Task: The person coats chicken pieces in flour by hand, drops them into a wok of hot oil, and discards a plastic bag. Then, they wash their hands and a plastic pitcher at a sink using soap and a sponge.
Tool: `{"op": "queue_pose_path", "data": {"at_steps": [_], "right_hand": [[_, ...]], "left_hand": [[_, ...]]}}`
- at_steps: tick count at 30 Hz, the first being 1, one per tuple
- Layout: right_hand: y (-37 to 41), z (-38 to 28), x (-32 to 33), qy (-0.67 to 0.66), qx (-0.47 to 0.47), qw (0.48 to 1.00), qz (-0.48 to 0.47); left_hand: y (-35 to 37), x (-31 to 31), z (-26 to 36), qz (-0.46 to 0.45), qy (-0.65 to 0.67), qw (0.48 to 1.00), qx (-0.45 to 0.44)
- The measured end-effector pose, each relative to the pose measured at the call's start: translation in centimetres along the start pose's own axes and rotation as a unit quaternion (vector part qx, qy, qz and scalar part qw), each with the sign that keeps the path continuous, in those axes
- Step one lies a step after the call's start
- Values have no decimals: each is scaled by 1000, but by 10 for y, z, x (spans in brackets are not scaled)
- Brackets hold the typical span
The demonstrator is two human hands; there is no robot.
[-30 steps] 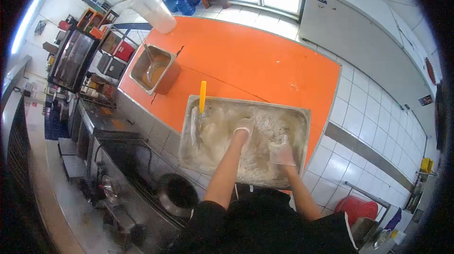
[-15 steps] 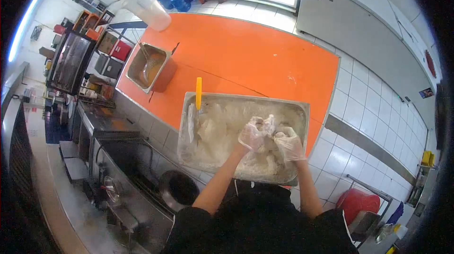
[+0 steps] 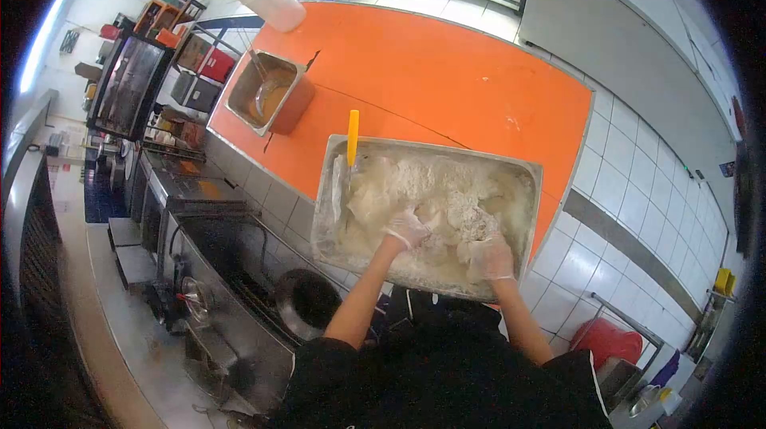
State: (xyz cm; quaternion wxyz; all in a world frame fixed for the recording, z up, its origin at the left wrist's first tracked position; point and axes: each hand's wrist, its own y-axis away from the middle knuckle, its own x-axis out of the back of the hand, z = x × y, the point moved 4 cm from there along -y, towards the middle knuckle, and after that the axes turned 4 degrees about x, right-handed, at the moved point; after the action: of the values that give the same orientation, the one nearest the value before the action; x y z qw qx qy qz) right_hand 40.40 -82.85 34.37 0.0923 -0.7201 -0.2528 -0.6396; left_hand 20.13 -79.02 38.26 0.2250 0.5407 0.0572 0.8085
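As L hand (image 3: 408, 229) & R hand (image 3: 491, 258) touch powder (image 3: 435, 178), coated lump (image 3: 465, 213) btwn

Room beyond the tray (image 3: 447, 150), over the orange table (image 3: 447, 70) — yellow handle (image 3: 353, 138) juts up at left corner

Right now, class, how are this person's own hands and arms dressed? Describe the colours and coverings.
The left hand and right hand wear thin, see-through gloves ending near the wrists. The left sleeve and right sleeve are black and short, each with a narrow pale line.
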Motion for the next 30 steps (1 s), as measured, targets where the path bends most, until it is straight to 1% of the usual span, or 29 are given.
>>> {"op": "queue_pose_path", "data": {"at_steps": [1, 2, 3, 4, 5, 6, 7, 8, 9, 10, 11, 12, 13, 14, 15, 17, 18, 19, 20, 21, 22, 23, 24, 25, 26, 27, 28, 29, 30], "right_hand": [[2, 1, -11, 3, 2, 1000, 1], [4, 3, -28, 12, 6, 999, 32], [4, 6, -40, 20, 8, 998, 65], [2, 9, -46, 25, 8, 997, 68], [0, 11, -48, -4, 27, 997, 76], [-1, 13, -47, -33, 48, 995, 84], [-2, 20, -44, -29, 51, 994, 88], [-2, 28, -39, -173, 52, 980, 80], [2, 32, -36, -317, 49, 945, 66], [6, 25, -15, -316, 51, 945, 65], [8, 19, 21, -478, -22, 873, 94], [13, 17, 45, -622, -95, 768, 117], [15, 18, 58, -624, -93, 767, 117], [18, 21, 69, -601, -83, 783, 138], [21, 25, 80, -578, -75, 797, 158], [21, 31, 102, -569, -64, 803, 164], [20, 34, 115, -559, -55, 809, 171], [19, 35, 126, -558, -53, 811, 171], [17, 35, 138, -564, -32, 808, 167], [17, 33, 150, -570, -12, 805, 163], [17, 31, 164, -568, -11, 807, 163], [17, 27, 176, -582, -41, 801, 137], [17, 24, 184, -595, -72, 793, 112], [18, 22, 190, -593, -73, 794, 110], [17, 21, 200, -577, -54, 803, 140], [16, 21, 206, -559, -34, 811, 170], [14, 24, 201, -558, -33, 812, 168], [11, 28, 192, -524, -9, 831, 188], [4, 31, 175, -507, 2, 839, 196]], "left_hand": [[-2, -6, 0, 38, 23, 999, 18], [-4, -13, 1, 77, 46, 995, 35], [-17, -52, -19, 85, -38, 995, 31], [-29, -78, -36, 92, -122, 988, 27], [-37, -88, -46, 97, -121, 988, 25], [-44, -101, -57, 1, -101, 993, 54], [-44, -96, -58, -43, -89, 993, 69], [-42, -82, -53, -87, -78, 989, 85], [-31, -70, -49, -143, 12, 983, 116], [-24, -69, -54, -170, 58, 975, 131], [-16, -68, -58, -195, 103, 964, 148], [-17, -75, -66, -53, 19, 998, -28], [-8, -74, -65, 92, -69, 972, -206], [1, -69, -67, 92, -72, 972, -205], [7, -64, -79, 70, 83, 992, -69], [18, -52, -94, 46, 236, 968, 71], [18, -40, -93, 54, 117, 991, 21], [19, -30, -91, 63, -5, 998, -30], [21, -23, -92, 67, -4, 997, -29], [25, -16, -88, 106, -104, 985, -90], [30, -10, -79, 143, -201, 958, -149], [37, 8, -56, 145, -199, 958, -148], [48, 46, -30, 203, 108, 972, -49], [50, 55, -27, 211, 258, 943, 8], [54, 63, -25, 237, 406, 881, 55], [48, 60, -25, 154, 411, 896, 64], [46, 54, -24, 71, 413, 905, 73], [38, 35, -32, 71, 413, 905, 75], [23, 0, -41, 58, 247, 966, 47]]}}
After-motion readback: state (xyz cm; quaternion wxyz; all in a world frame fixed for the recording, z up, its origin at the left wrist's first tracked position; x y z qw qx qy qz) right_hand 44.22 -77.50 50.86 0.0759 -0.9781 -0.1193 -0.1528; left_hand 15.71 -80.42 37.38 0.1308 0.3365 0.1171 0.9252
